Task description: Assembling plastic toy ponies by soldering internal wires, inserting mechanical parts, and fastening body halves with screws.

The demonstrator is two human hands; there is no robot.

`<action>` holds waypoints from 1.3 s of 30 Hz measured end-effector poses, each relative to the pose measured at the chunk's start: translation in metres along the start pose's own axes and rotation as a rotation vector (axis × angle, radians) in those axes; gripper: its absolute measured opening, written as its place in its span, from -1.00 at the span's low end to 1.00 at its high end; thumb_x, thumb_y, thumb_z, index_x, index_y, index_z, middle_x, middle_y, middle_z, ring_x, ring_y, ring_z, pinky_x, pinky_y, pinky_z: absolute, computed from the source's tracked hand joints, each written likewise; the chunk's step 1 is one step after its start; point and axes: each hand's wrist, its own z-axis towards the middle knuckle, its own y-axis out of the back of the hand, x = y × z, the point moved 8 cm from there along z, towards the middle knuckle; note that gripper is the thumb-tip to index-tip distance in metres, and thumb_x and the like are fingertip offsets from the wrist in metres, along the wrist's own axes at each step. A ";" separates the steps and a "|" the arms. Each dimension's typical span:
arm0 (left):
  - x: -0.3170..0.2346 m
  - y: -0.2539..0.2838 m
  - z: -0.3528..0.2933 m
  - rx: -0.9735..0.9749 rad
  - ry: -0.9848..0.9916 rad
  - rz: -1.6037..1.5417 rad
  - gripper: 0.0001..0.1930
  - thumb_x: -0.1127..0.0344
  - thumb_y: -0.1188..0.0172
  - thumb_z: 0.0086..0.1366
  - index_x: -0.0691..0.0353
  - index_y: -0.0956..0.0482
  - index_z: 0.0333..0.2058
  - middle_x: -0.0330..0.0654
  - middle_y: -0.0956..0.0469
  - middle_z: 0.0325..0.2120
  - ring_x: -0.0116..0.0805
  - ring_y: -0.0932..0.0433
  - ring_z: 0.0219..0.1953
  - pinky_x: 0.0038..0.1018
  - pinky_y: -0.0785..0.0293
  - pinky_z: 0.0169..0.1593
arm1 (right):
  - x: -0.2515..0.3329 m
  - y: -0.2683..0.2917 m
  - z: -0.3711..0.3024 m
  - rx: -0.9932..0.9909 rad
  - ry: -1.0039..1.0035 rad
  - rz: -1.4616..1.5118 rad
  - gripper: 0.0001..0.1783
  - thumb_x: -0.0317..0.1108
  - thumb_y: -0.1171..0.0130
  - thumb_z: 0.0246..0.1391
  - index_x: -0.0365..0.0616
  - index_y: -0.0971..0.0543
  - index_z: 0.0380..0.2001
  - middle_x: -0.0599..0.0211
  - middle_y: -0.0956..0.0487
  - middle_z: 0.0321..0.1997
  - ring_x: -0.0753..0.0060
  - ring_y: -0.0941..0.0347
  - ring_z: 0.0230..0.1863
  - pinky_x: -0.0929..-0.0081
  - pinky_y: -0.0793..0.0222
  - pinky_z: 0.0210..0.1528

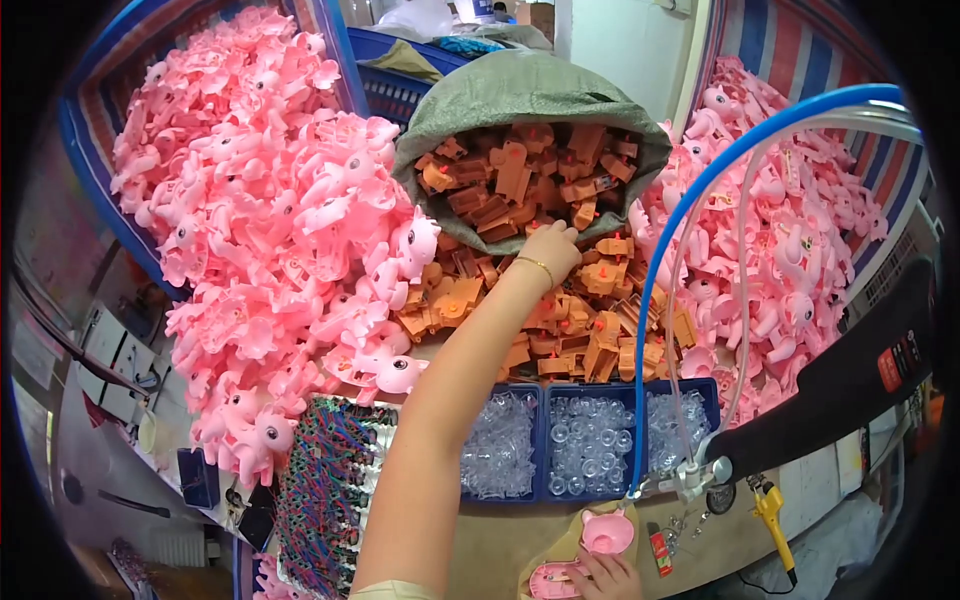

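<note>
My left arm reaches up across the middle, and my left hand point(552, 250) is at the lower lip of a green woven sack point(530, 90). Its fingers are bent down among orange-brown plastic box-like parts point(600, 345); whether one is in its grip is hidden. At the bottom edge, my right hand point(608, 578) has its fingers on a pink toy shell half point(553, 580), which lies hollow side up with small parts inside. A rounded hollow pink piece point(608, 532) lies just beyond it, on a tan pad.
Pink pony-like toy parts point(290, 200) are heaped at left and right point(790, 240). Blue bins point(545, 440) hold clear plastic pieces. Coloured wire bundles point(325, 490) lie left of my forearm. A black arm point(840, 390) with blue hose point(655, 260) hangs over the right; a yellow tool point(770, 515) lies beneath.
</note>
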 end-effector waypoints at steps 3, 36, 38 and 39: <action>0.003 0.005 -0.006 -0.067 -0.070 0.080 -0.80 0.39 -0.18 -0.03 0.05 -0.64 -0.37 -0.24 -0.48 -0.28 -0.27 -0.37 -0.10 -0.40 -0.37 -0.04 | 0.002 0.000 0.001 -0.026 0.035 -0.030 -0.43 0.03 -0.21 -0.24 0.02 -0.48 -0.11 0.20 -0.33 0.15 0.16 -0.31 0.03 0.14 -0.21 0.03; 0.093 -0.046 -0.136 0.030 0.719 -0.124 -0.69 0.17 -0.09 0.11 0.33 -0.52 -0.32 0.04 -0.55 -0.34 -0.07 -0.57 -0.27 -0.23 -0.50 -0.22 | -0.004 0.029 0.021 -0.148 -0.062 0.255 -0.88 -0.35 -0.22 -0.19 -0.05 -0.54 -0.48 0.43 -0.53 -0.42 0.38 -0.46 -0.40 0.42 -0.31 -0.34; 0.091 -0.029 -0.150 0.040 0.653 -0.289 -0.73 0.24 -0.12 0.08 0.30 -0.51 -0.29 -0.01 -0.56 -0.37 -0.23 -0.58 -0.28 -0.37 -0.49 -0.22 | -0.002 0.031 0.017 -0.155 -0.070 0.254 -0.87 -0.36 -0.21 -0.19 -0.05 -0.53 -0.47 0.43 -0.53 -0.41 0.39 -0.46 -0.38 0.43 -0.31 -0.33; 0.094 -0.020 -0.167 0.047 0.657 -0.280 -0.73 0.24 -0.12 0.08 0.30 -0.51 -0.29 -0.01 -0.56 -0.37 -0.23 -0.58 -0.28 -0.37 -0.49 -0.22 | 0.000 0.032 0.017 -0.145 -0.065 0.255 -0.86 -0.35 -0.22 -0.19 -0.05 -0.53 -0.46 0.43 -0.53 -0.40 0.38 -0.45 -0.37 0.42 -0.30 -0.31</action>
